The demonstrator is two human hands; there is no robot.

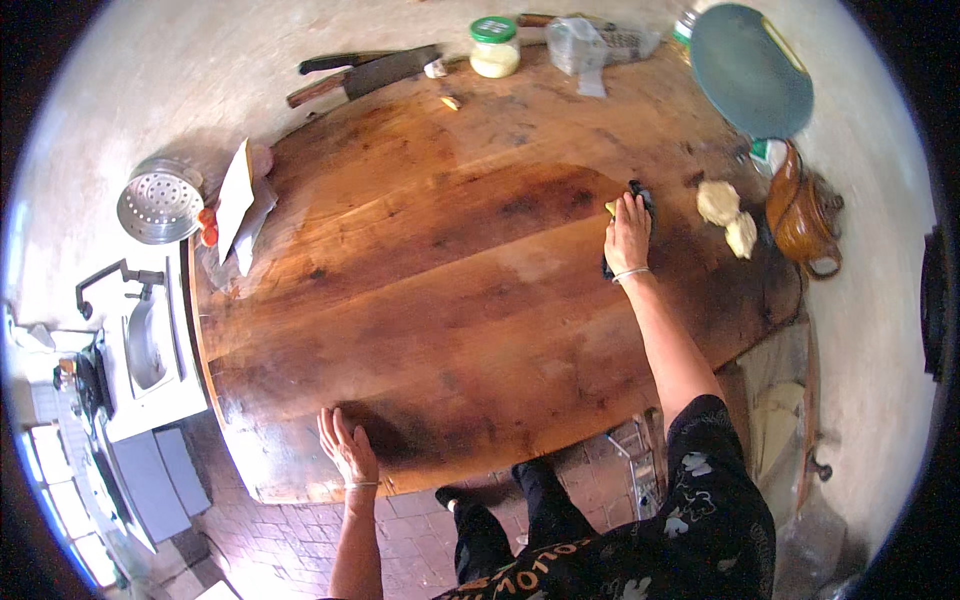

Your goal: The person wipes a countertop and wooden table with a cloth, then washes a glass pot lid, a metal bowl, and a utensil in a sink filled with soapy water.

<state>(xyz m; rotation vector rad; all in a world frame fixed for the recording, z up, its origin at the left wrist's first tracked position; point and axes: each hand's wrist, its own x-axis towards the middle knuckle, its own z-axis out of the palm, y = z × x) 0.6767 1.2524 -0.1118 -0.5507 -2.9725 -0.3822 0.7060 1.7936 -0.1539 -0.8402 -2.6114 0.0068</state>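
My right hand (628, 234) presses down on a dark cloth (643, 196) on the wooden table (420, 300), right of its middle. A small yellow piece shows at the fingers' left side. My left hand (349, 450) rests with fingers spread near the table's front left edge, holding nothing. Right of my right hand lie pale, dough-like lumps (718, 202), beside a brown glazed ceramic pot (802, 210) with a handle.
Along the back edge lie a cleaver (390, 71), a glass jar with a green lid (495, 56) and a plastic bag (581, 45). A round green-grey board (750, 71) stands back right. A perforated metal steamer (160, 202) and a sink (148, 345) are at the left.
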